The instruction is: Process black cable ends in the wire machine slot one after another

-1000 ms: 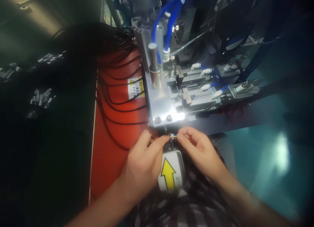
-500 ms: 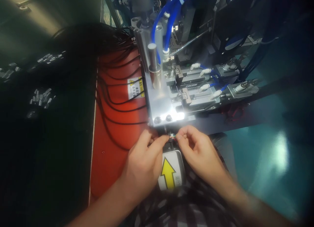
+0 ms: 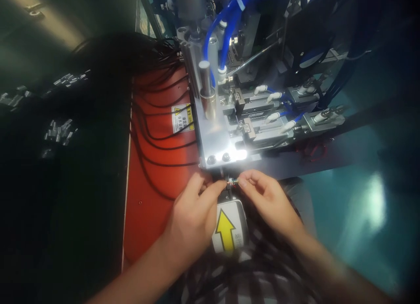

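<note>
1. Workpiece [image 3: 232,181] (tiny, multicoloured, seemingly wiry) sits lower centre of the frame, just below the metal plate [image 3: 215,138].
2. Left hand [image 3: 194,205] and right hand [image 3: 267,198] each pinch one end, both grips narrowed onto it.
3. Picking-up is done; what remains is too small to tell.

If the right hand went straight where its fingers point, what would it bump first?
First, what look like tiny wires right in front, then probably the left hand, though depth is unclear.
</note>
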`<state>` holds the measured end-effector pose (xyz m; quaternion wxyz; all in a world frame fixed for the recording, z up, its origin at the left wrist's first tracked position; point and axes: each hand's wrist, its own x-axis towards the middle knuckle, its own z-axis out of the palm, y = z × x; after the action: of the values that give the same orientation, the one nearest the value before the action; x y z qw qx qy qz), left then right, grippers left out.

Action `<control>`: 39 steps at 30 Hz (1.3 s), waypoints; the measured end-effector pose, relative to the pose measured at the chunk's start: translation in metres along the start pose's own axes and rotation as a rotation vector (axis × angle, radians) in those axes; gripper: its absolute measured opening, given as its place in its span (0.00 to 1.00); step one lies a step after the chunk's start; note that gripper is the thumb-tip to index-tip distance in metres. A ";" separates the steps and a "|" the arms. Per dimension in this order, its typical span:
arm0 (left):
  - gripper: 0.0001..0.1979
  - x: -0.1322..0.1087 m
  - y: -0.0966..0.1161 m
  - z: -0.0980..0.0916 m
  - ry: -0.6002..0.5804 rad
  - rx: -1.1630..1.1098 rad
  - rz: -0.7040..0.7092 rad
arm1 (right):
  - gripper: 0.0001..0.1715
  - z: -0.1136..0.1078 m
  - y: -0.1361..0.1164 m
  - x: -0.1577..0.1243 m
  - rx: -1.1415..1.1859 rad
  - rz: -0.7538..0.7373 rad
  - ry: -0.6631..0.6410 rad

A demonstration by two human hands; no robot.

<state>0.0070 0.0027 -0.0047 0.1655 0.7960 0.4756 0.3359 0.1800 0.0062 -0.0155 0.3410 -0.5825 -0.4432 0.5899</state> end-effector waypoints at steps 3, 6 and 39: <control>0.13 0.000 0.000 0.000 0.001 -0.007 -0.001 | 0.12 0.001 0.001 -0.004 0.041 0.039 -0.034; 0.13 -0.001 0.000 -0.001 0.009 -0.018 0.001 | 0.10 0.006 0.003 -0.009 0.021 0.018 0.026; 0.13 0.000 -0.001 -0.001 0.003 -0.026 0.010 | 0.06 0.011 -0.008 0.001 -0.451 -0.363 0.238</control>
<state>0.0062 0.0032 -0.0044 0.1736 0.7956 0.4673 0.3442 0.1683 0.0091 -0.0090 0.3526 -0.6198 -0.6165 0.3339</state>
